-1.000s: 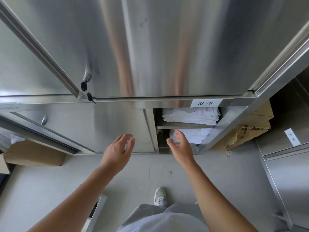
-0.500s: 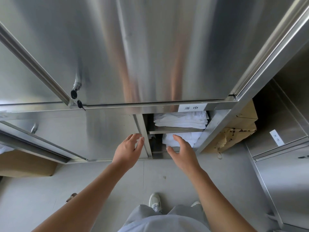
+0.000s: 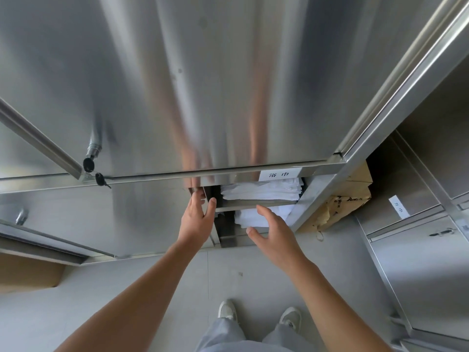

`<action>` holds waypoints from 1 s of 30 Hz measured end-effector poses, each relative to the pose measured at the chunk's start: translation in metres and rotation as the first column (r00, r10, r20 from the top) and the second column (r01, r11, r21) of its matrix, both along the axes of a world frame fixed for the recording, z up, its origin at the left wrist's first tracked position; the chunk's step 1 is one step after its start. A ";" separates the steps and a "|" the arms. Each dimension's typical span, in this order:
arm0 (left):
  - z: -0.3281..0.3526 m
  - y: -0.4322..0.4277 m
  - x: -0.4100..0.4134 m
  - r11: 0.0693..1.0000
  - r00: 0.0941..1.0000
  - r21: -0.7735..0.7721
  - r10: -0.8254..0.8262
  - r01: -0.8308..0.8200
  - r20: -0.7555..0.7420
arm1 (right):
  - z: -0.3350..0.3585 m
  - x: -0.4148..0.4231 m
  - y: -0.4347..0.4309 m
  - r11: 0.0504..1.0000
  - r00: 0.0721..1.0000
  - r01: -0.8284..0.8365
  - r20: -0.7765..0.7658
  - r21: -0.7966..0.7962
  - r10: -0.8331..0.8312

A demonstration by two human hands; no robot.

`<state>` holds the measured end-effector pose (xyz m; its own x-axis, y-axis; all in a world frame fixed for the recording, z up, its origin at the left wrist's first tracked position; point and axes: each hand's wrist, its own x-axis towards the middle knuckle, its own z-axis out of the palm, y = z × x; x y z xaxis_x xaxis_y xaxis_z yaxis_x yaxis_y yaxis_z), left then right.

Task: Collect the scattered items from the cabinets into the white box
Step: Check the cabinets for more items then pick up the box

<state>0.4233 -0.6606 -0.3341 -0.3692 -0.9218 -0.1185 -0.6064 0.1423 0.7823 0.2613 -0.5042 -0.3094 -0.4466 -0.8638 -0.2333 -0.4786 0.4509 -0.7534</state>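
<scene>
A steel cabinet stands in front of me, its lower sliding door (image 3: pixel 101 219) pushed partly aside. In the gap, folded white towels (image 3: pixel 261 190) lie on an upper shelf and more white towels (image 3: pixel 256 215) on the shelf below. My left hand (image 3: pixel 196 219) rests with straight fingers on the edge of the sliding door. My right hand (image 3: pixel 272 233) hovers spread open just in front of the lower towels, holding nothing. The white box is not in view.
A label (image 3: pixel 279 174) sits above the open compartment. Keys (image 3: pixel 95 171) hang from the upper door's lock. Torn cardboard boxes (image 3: pixel 347 201) sit in the open section to the right, another cardboard box (image 3: pixel 28 273) at lower left. A second steel cabinet (image 3: pixel 418 262) stands at the right.
Both hands have moved up and forward to the cabinet. The left hand reached the sliding door's edge and the right hand came close to the lower towels.
</scene>
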 end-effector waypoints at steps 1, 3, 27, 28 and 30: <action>-0.001 0.000 -0.001 1.000 1.000 -0.005 0.006 -0.006 -0.005 | -0.001 -0.002 0.000 1.000 1.000 0.008 -0.002 0.003 -0.008; -0.002 0.002 -0.005 1.000 1.000 -0.015 0.013 -0.013 -0.006 | -0.003 -0.005 0.001 1.000 1.000 0.030 0.001 0.007 -0.030; -0.002 0.057 -0.155 0.904 0.905 0.048 -0.425 0.424 0.012 | 0.006 -0.113 0.089 0.971 0.971 0.238 0.013 0.021 -0.239; -0.004 0.060 -0.161 0.904 0.904 0.041 -0.426 0.425 0.024 | 0.007 -0.118 0.094 0.967 0.967 0.254 0.021 0.017 -0.254; -0.008 0.067 -0.172 0.898 0.896 0.046 -0.440 0.438 0.058 | 0.009 -0.127 0.103 0.960 0.959 0.281 0.032 0.016 -0.281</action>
